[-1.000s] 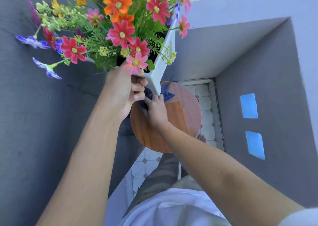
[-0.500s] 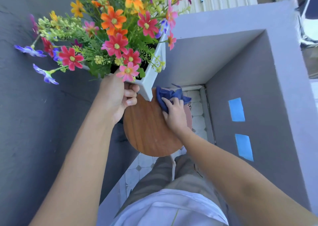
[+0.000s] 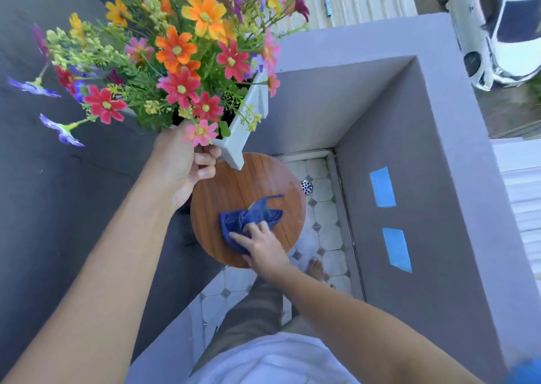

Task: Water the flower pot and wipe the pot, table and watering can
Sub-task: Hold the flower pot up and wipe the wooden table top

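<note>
Now L hand [image 3: 178, 164] curl-fingered round flower pot [image 3: 255, 102], R hand [image 3: 263, 246] flat-fingered on blue cloth [image 3: 248, 217] atop table [image 3: 240, 184].

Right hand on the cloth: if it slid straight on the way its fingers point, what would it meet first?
The right hand presses the blue cloth, pointing up-left. Beyond it lies bare table, then probably the left hand gripping the raised flower pot; depth unclear.

White shirt [image 3: 272, 360], olive-grey trousers [image 3: 251, 310], bare forearms [image 3: 117, 252], bare foot [image 3: 316, 268]
</note>
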Motion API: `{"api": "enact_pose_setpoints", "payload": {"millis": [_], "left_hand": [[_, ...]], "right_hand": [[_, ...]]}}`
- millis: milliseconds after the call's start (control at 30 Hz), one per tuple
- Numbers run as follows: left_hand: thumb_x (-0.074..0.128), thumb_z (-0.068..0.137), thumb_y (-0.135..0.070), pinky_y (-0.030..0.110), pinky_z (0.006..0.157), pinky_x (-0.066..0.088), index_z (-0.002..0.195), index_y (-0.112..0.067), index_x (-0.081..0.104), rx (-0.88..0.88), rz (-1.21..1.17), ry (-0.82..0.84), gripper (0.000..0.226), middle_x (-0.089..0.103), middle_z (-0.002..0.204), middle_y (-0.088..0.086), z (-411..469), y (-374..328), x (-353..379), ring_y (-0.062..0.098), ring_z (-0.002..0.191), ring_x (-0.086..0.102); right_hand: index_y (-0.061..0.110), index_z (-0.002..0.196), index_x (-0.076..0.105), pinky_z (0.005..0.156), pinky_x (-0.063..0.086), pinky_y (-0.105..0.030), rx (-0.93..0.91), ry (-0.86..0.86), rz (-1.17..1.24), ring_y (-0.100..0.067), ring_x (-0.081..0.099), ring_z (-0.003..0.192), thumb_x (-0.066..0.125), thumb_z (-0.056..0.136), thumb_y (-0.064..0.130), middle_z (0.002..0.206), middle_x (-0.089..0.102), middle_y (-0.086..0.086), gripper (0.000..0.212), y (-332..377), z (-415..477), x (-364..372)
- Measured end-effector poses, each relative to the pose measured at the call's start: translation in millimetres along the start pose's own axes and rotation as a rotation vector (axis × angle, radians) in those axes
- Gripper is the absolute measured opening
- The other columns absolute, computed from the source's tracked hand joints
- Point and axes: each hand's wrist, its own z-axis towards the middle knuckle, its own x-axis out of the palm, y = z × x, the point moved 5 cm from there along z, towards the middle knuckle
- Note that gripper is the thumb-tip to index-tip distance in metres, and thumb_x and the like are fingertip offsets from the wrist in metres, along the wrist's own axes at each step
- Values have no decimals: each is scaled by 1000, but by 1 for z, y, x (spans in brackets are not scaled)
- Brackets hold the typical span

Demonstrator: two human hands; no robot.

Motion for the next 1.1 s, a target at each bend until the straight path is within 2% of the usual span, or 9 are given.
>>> {"api": "enact_pose_setpoints", "payload": {"millis": [100,200,333,467,600,733,833,967,1100], "left_hand": [[39,97,-9,24,42,23,82,-16,56,-2,-25,-18,24,52,68,6,-7,12,-5,9,46,34],[35,96,-7,24,42,23,86,-13,60,1,-91,-41,28,55,69,7,-16,33,-7,9,47,36],[33,93,-6,24,43,21,87,-11,62,-26,-87,-66,30,53,67,6,-30,57,-3,9,47,34],[41,88,-9,23,42,22,87,-9,62,-63,-116,-120,21,53,68,8,-56,89,-7,11,47,33],[45,92,-9,23,43,19,80,-10,58,-75,-164,-176,18,52,66,7,-71,113,-6,10,45,33],[45,92,-5,23,42,20,77,-11,53,-103,-210,-247,18,52,65,9,-77,135,-4,11,46,31],[42,88,3,25,44,21,75,-12,49,-115,-192,-295,21,52,66,10,-79,148,-3,12,48,33],[44,96,-2,26,45,22,76,-13,48,-102,-238,-302,23,54,66,10,-78,164,3,12,48,33],[45,98,-4,26,44,24,78,-13,47,-117,-276,-356,22,55,68,14,-73,184,4,13,47,35]], "right_hand": [[22,139,65,72,51,-46,-140,92,-1,-35,49,97,82,79,8,116,54,-9,63,-1,-28,13],[24,141,64,72,51,-47,-149,124,-46,-34,48,98,79,82,7,117,54,-9,64,-36,-35,-11],[24,142,62,76,53,-50,72,-22,-92,-36,46,104,79,82,8,119,52,-10,65,-110,-18,-83],[22,136,64,65,55,-49,339,-147,-115,-38,43,111,70,92,10,120,51,-11,46,-162,3,-124],[17,135,64,74,54,-51,343,-145,-38,-40,42,116,67,94,7,122,53,-12,42,-156,10,-112],[16,133,66,84,50,-47,528,-317,166,-36,40,122,65,96,4,122,53,-9,39,-149,-11,-105],[17,136,65,82,50,-48,371,-258,115,-35,42,116,67,92,2,120,53,-9,46,-128,-20,-95],[17,139,64,72,51,-53,112,17,-41,-38,42,112,73,85,4,120,51,-12,57,-91,-33,-52],[16,147,60,62,45,-50,-147,202,-93,-40,42,104,71,92,9,117,48,-13,56,-67,-67,-11]]}}
